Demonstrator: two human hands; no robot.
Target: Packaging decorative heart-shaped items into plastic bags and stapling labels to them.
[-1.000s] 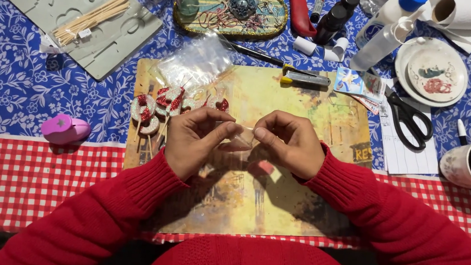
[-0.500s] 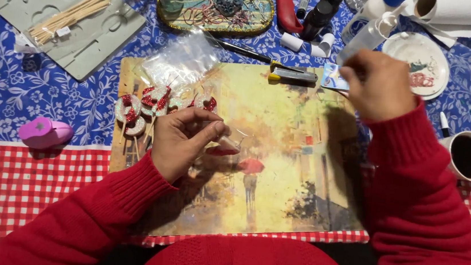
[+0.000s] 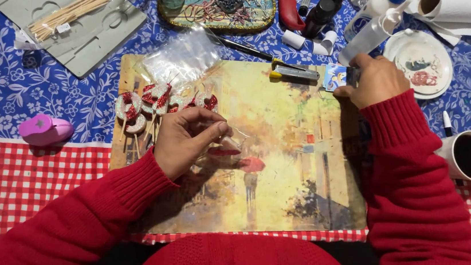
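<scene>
the left hand (image 3: pixel 186 139) pinches a small clear plastic bag (image 3: pixel 228 143) with a red piece inside, over the middle of a painted mat (image 3: pixel 278 171). the right hand (image 3: pixel 374 81), far right, grips a white glue bottle (image 3: pixel 365 38), well apart from the bag.

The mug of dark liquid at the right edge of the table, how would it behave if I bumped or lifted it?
The mug looks nearly full, so a bump would probably slosh liquid out. It appears ceramic, so likely heavy for its size and breakable. It stands close beside the red sleeve, so that arm could catch it.
</scene>
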